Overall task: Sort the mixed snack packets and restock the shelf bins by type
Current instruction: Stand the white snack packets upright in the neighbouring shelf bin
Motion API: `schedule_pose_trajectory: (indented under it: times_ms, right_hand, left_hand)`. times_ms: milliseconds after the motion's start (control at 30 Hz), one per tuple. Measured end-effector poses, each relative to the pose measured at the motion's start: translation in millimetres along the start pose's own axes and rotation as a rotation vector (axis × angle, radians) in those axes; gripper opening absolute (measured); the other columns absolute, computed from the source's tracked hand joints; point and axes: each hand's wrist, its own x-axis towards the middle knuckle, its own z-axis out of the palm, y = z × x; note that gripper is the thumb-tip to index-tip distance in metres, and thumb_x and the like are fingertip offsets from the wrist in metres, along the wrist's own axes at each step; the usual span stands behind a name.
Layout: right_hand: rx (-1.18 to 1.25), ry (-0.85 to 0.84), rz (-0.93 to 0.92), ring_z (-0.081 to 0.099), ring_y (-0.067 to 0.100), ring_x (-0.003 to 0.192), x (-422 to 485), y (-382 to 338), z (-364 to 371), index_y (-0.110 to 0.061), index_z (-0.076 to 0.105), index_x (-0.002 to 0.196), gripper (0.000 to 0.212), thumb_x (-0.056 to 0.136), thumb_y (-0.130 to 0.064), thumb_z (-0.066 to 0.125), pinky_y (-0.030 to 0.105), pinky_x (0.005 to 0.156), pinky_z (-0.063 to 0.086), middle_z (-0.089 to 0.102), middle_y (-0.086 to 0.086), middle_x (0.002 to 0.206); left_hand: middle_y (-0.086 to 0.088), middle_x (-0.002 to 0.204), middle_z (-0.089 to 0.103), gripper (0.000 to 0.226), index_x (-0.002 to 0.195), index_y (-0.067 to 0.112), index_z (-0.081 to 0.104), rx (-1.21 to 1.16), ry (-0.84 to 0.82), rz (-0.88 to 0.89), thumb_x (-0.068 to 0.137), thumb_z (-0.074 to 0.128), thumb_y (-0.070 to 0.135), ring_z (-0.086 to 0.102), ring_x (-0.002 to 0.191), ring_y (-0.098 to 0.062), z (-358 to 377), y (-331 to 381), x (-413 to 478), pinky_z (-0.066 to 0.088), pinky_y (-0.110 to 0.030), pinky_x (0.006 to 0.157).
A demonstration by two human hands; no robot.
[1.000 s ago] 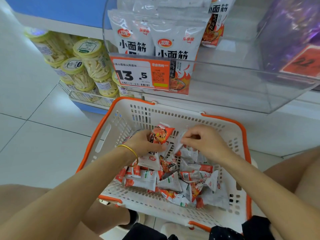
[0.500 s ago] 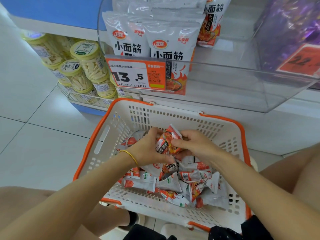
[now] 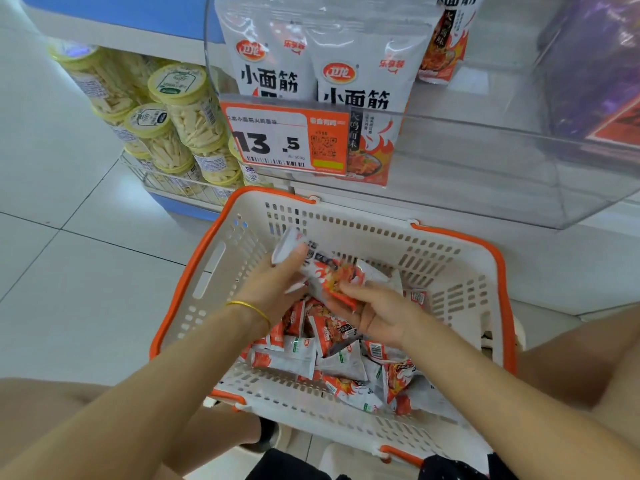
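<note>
Left grip (image 3: 273,289): closed over the upper-left end of the held packets (image 3: 332,275); a white packet end sticks out past its fingertips.
Right grip (image 3: 374,313): palm turned up, fingers curled round the lower-right edge of the same bunch.
Held packets: a small red-and-white bunch at centre frame, raised above the heap, over the far half of the basket.
Loose packets (image 3: 311,358): many, heaped on the basket floor at lower centre, some printed face up and some barcode side up.
Basket (image 3: 194,268): white with an orange rim, in the lower middle of the frame, just below the bin.
Shelf bin (image 3: 485,188): clear, upper right; it holds large bags (image 3: 360,84) with similar flame print behind a price tag (image 3: 284,140).
Jars (image 3: 187,109): upper left, on a lower shelf, apart from this step.
Step in hand (judged): gathering one type into a bunch before lifting it to the bin.
Doing it well (judged): square the packet edges between both grips, check each printed face matches, tuck in the protruding end, and keep the bunch over the basket so that slips fall back in.
</note>
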Motion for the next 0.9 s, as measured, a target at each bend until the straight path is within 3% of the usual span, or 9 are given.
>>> schedule_pose_trajectory:
  times_ms: [133, 200, 267, 367, 500, 567, 700, 800, 900]
  right_hand:
    - [-0.298, -0.083, 0.102, 0.071, 0.025, 0.08, 17, 19, -15, -0.003, 0.058, 0.109, 0.022, 0.088, 0.004, 0.058, 0.035, 0.071, 0.06, 0.07, 0.017, 0.091]
    - [-0.538, 0.018, 0.101, 0.069, 0.026, 0.082, 33, 23, -36, -0.001, 0.055, 0.112, 0.026, 0.087, 0.005, 0.06, 0.04, 0.078, 0.059, 0.067, 0.018, 0.096]
    - [-0.946, 0.191, 0.01, 0.062, 0.029, 0.097, 55, 33, -56, -0.005, 0.048, 0.129, 0.046, 0.087, -0.001, 0.064, 0.046, 0.09, 0.053, 0.058, 0.017, 0.111]
    - [-1.588, 0.085, -0.095, 0.036, 0.027, 0.134, 85, 56, -59, -0.019, 0.02, 0.15, 0.083, 0.084, -0.034, 0.069, 0.043, 0.106, 0.038, 0.027, 0.01, 0.15]
    - [-2.074, 0.082, -0.19, 0.054, 0.032, 0.111, 102, 75, -56, -0.014, 0.04, 0.132, 0.054, 0.088, -0.037, 0.062, 0.039, 0.079, 0.045, 0.046, 0.01, 0.132]
    - [-2.024, 0.162, -0.269, 0.056, 0.032, 0.105, 95, 73, -54, -0.013, 0.049, 0.118, 0.034, 0.091, -0.03, 0.06, 0.038, 0.078, 0.046, 0.052, 0.009, 0.121]
    - [-1.694, 0.146, -0.489, 0.053, 0.021, 0.102, 57, 39, -48, -0.013, 0.054, 0.11, 0.021, 0.091, -0.022, 0.06, 0.034, 0.08, 0.043, 0.054, 0.002, 0.109]
    - [-1.831, -0.019, -0.68, 0.037, 0.02, 0.124, 23, 21, -26, -0.019, 0.054, 0.118, 0.026, 0.092, -0.021, 0.058, 0.037, 0.096, 0.042, 0.037, 0.002, 0.14]
    - [-2.014, -0.125, -0.832, 0.039, 0.025, 0.119, 8, 23, -7, -0.026, 0.054, 0.122, 0.036, 0.088, -0.015, 0.057, 0.037, 0.091, 0.044, 0.039, 0.003, 0.135]
  left_hand:
    - [-0.019, 0.084, 0.065, 0.025, 0.108, -0.005, 0.056, -0.073, 0.307, -0.001, 0.09, 0.06, 0.011, 0.066, 0.07, -0.024, -8, -18, 19, 0.059, -0.036, 0.065]
    - [-0.015, 0.079, 0.062, 0.015, 0.1, 0.001, 0.059, -0.158, 0.397, -0.005, 0.09, 0.061, 0.012, 0.062, 0.064, -0.022, -27, -13, 28, 0.057, -0.033, 0.06]
    - [-0.012, 0.088, 0.065, 0.025, 0.108, 0.006, 0.062, -0.227, 0.404, -0.035, 0.087, 0.064, 0.021, 0.063, 0.073, -0.025, -47, -13, 35, 0.055, -0.039, 0.072]
    - [-0.013, 0.102, 0.069, 0.03, 0.108, 0.012, 0.064, -0.144, 0.391, -0.128, 0.087, 0.064, 0.033, 0.067, 0.085, -0.029, -64, -22, 36, 0.055, -0.044, 0.08]
    - [-0.013, 0.081, 0.069, 0.02, 0.096, 0.007, 0.062, -0.097, 0.319, -0.34, 0.09, 0.06, 0.026, 0.068, 0.069, -0.025, -62, -36, 28, 0.057, -0.034, 0.059]
    - [-0.014, 0.075, 0.065, 0.007, 0.095, 0.004, 0.059, -0.028, 0.312, -0.337, 0.089, 0.059, 0.008, 0.065, 0.059, -0.025, -60, -44, 29, 0.057, -0.033, 0.053]
    - [-0.013, 0.085, 0.062, 0.019, 0.11, 0.004, 0.055, 0.2, 0.397, -0.218, 0.091, 0.056, 0.003, 0.058, 0.075, -0.029, -55, -65, 39, 0.051, -0.048, 0.077]
    - [-0.013, 0.09, 0.06, 0.033, 0.114, 0.005, 0.054, 0.12, 0.346, -0.356, 0.096, 0.051, 0.033, 0.058, 0.081, -0.027, -37, -68, 39, 0.048, -0.04, 0.073]
    - [-0.021, 0.111, 0.066, 0.076, 0.111, 0.002, 0.064, -0.269, 0.053, -0.532, 0.085, 0.04, 0.069, 0.061, 0.104, -0.033, -25, -60, 39, 0.048, -0.046, 0.085]
